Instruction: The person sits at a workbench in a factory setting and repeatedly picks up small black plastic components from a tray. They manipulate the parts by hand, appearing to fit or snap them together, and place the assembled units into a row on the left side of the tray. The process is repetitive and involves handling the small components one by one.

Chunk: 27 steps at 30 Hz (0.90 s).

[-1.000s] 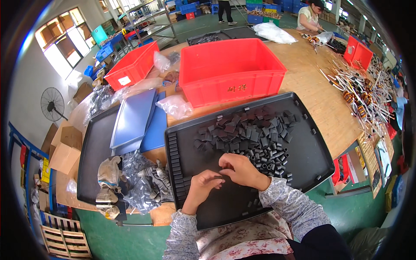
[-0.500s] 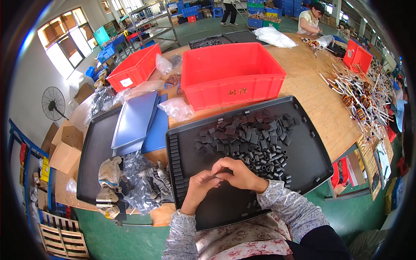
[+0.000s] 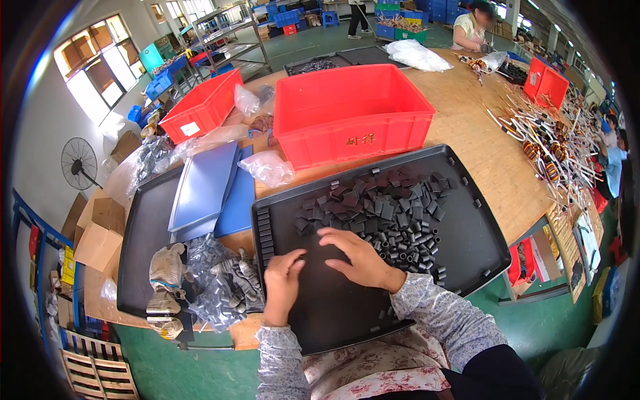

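Observation:
A large black tray (image 3: 320,293) lies in front of me. Small flat black pieces (image 3: 380,203) and short black tubes (image 3: 413,247) are heaped in its middle and right. Along its left edge runs a row of black pieces (image 3: 265,230), its lower part hidden behind my left hand (image 3: 283,283). That hand is beside the row, its fingers bent and a small gap between thumb and index finger; nothing shows in the gap. My right hand (image 3: 363,260) hovers at the near left of the heap, thumb and index finger spread, holding nothing visible.
Beyond the tray stands a large red bin (image 3: 353,133), with a smaller red bin (image 3: 203,107) to its left. Blue folders (image 3: 207,190), gloves (image 3: 167,270) and a clear bag of grey parts (image 3: 213,287) lie at left. Wired coils (image 3: 550,150) crowd the right; a co-worker (image 3: 470,33) sits beyond.
My hands were together with fingertips touching over the tray. They have parted: the left has moved left toward the row, and the right has opened near the heap.

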Each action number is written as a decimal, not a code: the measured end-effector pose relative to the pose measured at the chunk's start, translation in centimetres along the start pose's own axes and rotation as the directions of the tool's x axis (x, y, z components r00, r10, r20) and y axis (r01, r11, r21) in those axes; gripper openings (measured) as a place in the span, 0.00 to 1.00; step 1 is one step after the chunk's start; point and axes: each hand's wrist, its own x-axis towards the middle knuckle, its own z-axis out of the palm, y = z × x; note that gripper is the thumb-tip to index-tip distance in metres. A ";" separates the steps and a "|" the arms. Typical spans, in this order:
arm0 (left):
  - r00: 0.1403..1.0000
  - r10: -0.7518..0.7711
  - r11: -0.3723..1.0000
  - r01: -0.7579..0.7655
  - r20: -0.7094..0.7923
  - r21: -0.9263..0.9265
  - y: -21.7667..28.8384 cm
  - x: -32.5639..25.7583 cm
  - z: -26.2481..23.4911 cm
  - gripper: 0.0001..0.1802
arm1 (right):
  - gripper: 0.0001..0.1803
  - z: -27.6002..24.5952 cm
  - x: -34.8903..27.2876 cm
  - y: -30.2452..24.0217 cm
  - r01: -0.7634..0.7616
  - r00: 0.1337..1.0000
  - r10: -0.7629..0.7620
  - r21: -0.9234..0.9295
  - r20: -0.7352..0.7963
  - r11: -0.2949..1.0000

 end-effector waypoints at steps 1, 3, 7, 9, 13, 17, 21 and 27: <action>0.995 0.094 0.971 -0.084 -0.035 0.222 -0.1 0.3 -0.5 0.12 | 0.23 0.1 -0.2 0.5 0.010 1.000 -0.010 -0.108 0.004 0.994; 0.989 0.142 0.955 -0.124 -0.047 0.268 -0.8 0.2 -1.2 0.12 | 0.27 0.8 -0.7 1.8 0.075 0.988 -0.030 -0.307 0.148 0.949; 0.983 0.177 0.955 -0.159 -0.054 0.252 -0.9 0.0 -0.8 0.09 | 0.27 1.2 -1.1 1.9 0.121 0.973 -0.033 -0.387 0.227 0.914; 0.983 0.173 0.956 -0.153 -0.058 0.250 -0.7 -0.1 -0.8 0.07 | 0.26 1.1 -1.1 2.1 0.114 0.968 -0.025 -0.345 0.251 0.932; 0.987 0.151 0.955 -0.132 -0.051 0.267 -1.4 -0.3 -0.8 0.09 | 0.23 0.7 -1.4 1.7 0.088 0.972 -0.021 -0.281 0.233 0.956; 0.982 0.182 0.931 -0.153 -0.058 0.331 -0.7 -0.3 -0.5 0.15 | 0.20 0.7 -0.7 0.3 0.135 0.977 -0.097 -0.200 0.188 0.971; 0.977 0.212 0.954 -0.210 0.015 0.215 1.2 -0.2 1.0 0.20 | 0.18 1.3 -1.3 1.3 0.133 0.963 -0.078 -0.203 0.260 0.970; 0.981 0.156 0.988 -0.154 0.112 -0.030 2.1 -0.3 3.0 0.19 | 0.12 1.1 -1.3 1.8 0.056 0.998 -0.058 -0.106 -0.010 0.993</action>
